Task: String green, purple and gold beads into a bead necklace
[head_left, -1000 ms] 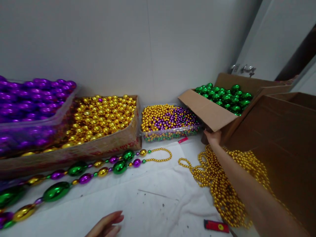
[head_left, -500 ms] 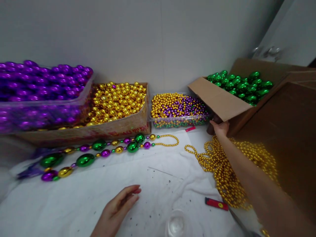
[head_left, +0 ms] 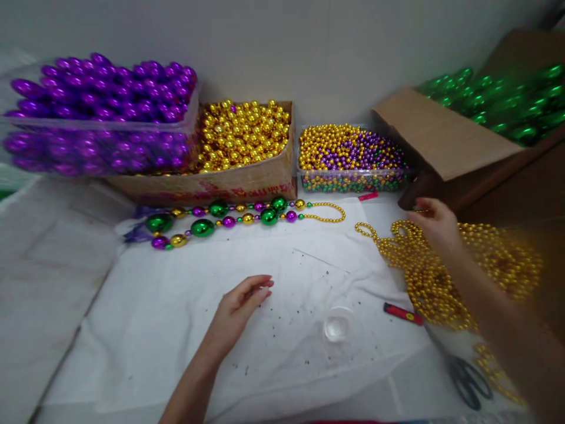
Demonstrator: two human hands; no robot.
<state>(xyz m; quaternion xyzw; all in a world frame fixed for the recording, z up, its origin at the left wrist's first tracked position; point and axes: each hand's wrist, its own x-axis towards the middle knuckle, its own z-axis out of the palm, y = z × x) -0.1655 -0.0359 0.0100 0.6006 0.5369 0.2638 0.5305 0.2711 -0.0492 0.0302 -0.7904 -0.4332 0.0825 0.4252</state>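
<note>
My left hand [head_left: 241, 303] hovers low over the white cloth [head_left: 154, 330], fingers loosely apart and holding nothing. My right hand [head_left: 435, 227] is above the far edge of a heap of gold bead strands [head_left: 424, 274], just in front of the flap of the cardboard box of green beads [head_left: 441, 138]. Its fingers bend downward and are smeared, so their grip is unclear. A finished necklace of large green, purple and gold beads [head_left: 229, 217] lies stretched along the back of the cloth.
Against the wall stand a clear bin of purple beads [head_left: 101, 112], a carton of gold balls [head_left: 242, 135] and a clear tub of small mixed beads [head_left: 353, 156]. A red lighter [head_left: 402, 314], a small clear cup [head_left: 336, 327] and scissors [head_left: 468, 380] lie at the front right.
My right hand drew back from under the box flap to above the gold strands. My left hand came further onto the cloth. The view tilted down and left.
</note>
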